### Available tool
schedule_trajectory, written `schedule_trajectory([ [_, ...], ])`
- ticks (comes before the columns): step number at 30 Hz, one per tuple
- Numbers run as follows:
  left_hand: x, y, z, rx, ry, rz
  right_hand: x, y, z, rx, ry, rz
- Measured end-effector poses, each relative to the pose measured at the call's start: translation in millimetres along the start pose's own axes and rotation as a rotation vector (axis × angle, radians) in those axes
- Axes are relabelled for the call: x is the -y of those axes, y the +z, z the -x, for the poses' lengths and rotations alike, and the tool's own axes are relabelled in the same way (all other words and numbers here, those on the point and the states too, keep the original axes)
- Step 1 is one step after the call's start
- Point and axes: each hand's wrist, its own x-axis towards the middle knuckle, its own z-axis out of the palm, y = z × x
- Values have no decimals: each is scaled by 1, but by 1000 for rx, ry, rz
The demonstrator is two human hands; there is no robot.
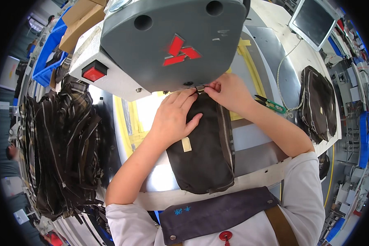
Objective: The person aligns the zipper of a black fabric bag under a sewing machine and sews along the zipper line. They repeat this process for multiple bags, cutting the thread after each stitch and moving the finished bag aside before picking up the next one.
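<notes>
Right hand (227, 91): thumb and forefinger together, seemingly pinching top end of dark zip pouch (203, 151), just under grey sewing-machine head (168, 45). Left hand (170, 119) presses alongside, thumb spread. Best hold end flat, fingertips wide of needle area. Pouch bottom reaches table's front edge (254, 175). Thread snips (276, 106) crowd right forearm; pouch pile (69, 139) bounds left; taped bed (250, 141) gives sliding room.

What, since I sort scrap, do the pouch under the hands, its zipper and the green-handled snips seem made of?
Pouch: dark, matte fabric, judging by its soft creases; cotton or synthetic, I can't tell. Zipper: probably metal, its silvery teeth catching the light. Snips: likely plastic handles, evenly green; blades probably metal, dark and thinly pointed.
</notes>
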Motion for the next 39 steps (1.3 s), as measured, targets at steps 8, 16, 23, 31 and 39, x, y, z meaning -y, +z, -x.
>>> schedule_trajectory([
  [8,1,-1,0,11,-20,16,-12,6,-10,64,57,-210],
  [16,2,-1,0,10,-32,13,-12,6,-13,84,32,-174],
  [23,0,-1,-1,8,-44,4,-5,0,-4,4,-90,78],
  [31,-2,0,-1,2,-43,-3,-1,-13,-6,196,40,-94],
  [39,-4,-1,-3,-10,-43,-21,-4,-7,-14,212,58,-89],
])
